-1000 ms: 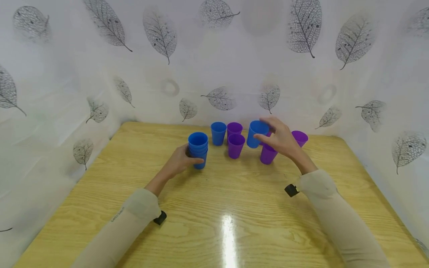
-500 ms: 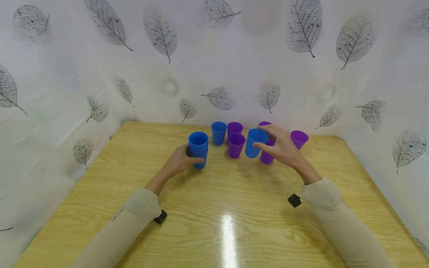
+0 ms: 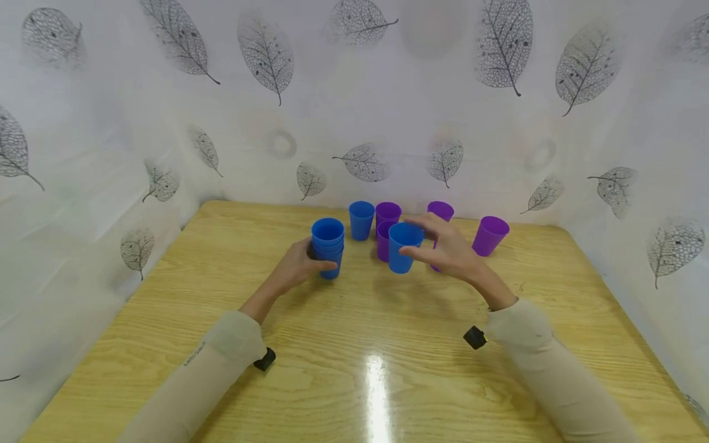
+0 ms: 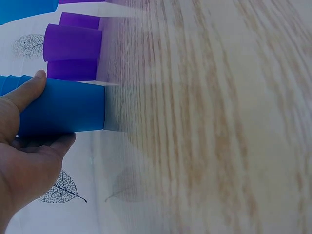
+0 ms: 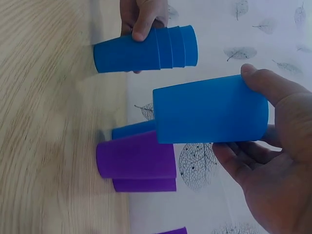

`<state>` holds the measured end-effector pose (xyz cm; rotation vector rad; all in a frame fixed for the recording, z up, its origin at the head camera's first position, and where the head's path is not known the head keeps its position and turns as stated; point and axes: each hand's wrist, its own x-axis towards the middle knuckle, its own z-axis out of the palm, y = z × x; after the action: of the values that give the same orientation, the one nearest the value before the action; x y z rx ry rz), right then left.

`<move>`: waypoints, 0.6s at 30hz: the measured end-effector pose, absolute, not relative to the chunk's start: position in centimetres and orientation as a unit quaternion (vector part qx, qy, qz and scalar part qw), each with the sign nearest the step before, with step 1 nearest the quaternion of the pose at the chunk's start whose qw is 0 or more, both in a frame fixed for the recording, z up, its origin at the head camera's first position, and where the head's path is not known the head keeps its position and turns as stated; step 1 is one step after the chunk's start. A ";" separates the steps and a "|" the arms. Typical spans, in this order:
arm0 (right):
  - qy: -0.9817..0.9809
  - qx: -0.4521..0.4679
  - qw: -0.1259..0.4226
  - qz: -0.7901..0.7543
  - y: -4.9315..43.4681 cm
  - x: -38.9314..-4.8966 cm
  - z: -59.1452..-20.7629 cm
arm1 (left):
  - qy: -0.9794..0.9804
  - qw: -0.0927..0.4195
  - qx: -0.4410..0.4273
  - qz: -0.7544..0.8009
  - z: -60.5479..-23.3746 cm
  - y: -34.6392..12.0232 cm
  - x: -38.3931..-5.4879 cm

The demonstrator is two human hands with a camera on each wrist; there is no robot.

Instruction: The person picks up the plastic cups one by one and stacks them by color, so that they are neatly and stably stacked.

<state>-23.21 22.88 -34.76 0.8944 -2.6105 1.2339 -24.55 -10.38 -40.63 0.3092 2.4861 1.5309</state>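
My left hand point(image 3: 301, 263) grips a stack of nested blue cups point(image 3: 328, 247), upright with its base on the table in the left wrist view point(image 4: 73, 107). Thumb and fingers lie on opposite sides of the stack. In my right hand point(image 3: 451, 251) a single blue cup point(image 3: 404, 249) is held upright above the table, pinched near its rim between thumb and fingers. The right wrist view shows this blue cup point(image 5: 209, 112) apart from the stack point(image 5: 131, 51). Behind the held cup, a purple cup point(image 3: 382, 243) is partly covered.
Another blue cup point(image 3: 361, 221) stands at the back, beside a second purple cup point(image 3: 389, 210). Farther right are a purple cup point(image 3: 441, 210) near the wall and a purple cup point(image 3: 492, 235). One more purple cup is mostly hidden behind my right hand. A leaf-patterned sheet point(image 3: 221, 147) borders the table.
My right hand has carried the blue cup leftward and toward me, closer to the stack. The purple cups at right are more uncovered. My left hand and the stack have stayed still.
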 end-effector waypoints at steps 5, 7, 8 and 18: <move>-0.860 0.294 0.040 0.414 21.6 -23.0 -34.2 | 0.841 0.105 0.103 0.520 -40.6 -10.4 -24.5; -0.860 0.297 0.035 0.413 21.1 -23.0 -33.9 | 0.841 0.105 0.104 0.521 -40.6 -10.4 -24.5; -0.860 0.299 0.034 0.412 20.9 -22.9 -33.7 | 0.841 0.105 0.104 0.521 -40.6 -10.4 -24.5; -0.847 0.328 0.031 0.417 18.2 -23.3 -32.1 | 0.841 0.103 0.110 0.520 -40.8 -10.5 -24.6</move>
<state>-23.26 18.23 -32.08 1.0101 -2.6096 1.2846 -24.62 -10.47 -40.79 0.3233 2.4807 1.5341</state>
